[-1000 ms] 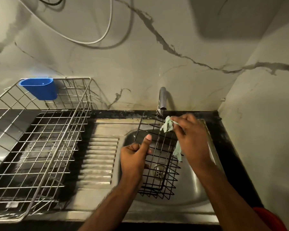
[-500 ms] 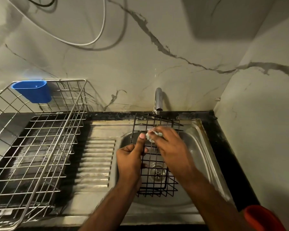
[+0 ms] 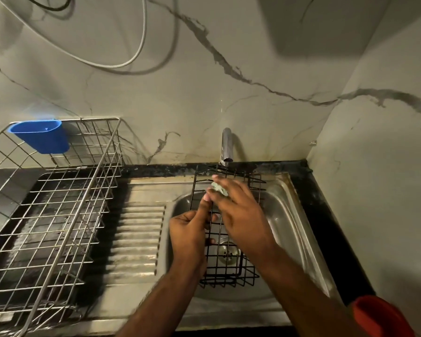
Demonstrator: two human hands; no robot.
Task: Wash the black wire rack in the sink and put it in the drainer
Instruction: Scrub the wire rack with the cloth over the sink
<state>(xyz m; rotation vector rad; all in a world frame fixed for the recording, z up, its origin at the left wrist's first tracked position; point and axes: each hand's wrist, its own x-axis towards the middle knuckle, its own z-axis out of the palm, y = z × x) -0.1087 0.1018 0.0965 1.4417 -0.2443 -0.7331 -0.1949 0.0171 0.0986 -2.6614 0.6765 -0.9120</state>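
Observation:
The black wire rack [image 3: 225,268] stands tilted in the steel sink [image 3: 287,229], its top edge just under the tap [image 3: 226,147]. My left hand [image 3: 190,234] grips the rack's left edge, with the thumb lying up along a wire. My right hand [image 3: 241,212] presses a pale green cloth [image 3: 219,189] against the upper part of the rack, fingers curled over it. The wire drainer [image 3: 58,207] stands on the counter to the left of the sink.
A blue plastic cup [image 3: 40,135] hangs on the drainer's back rim. The ribbed draining board [image 3: 134,237] lies between drainer and sink. A red object [image 3: 382,317] sits at the bottom right corner. Marble walls close in behind and on the right.
My right hand has slid the cloth from the rack's upper right corner leftward across its top wires. The rack has tipped a little more upright. My left hand keeps its grip.

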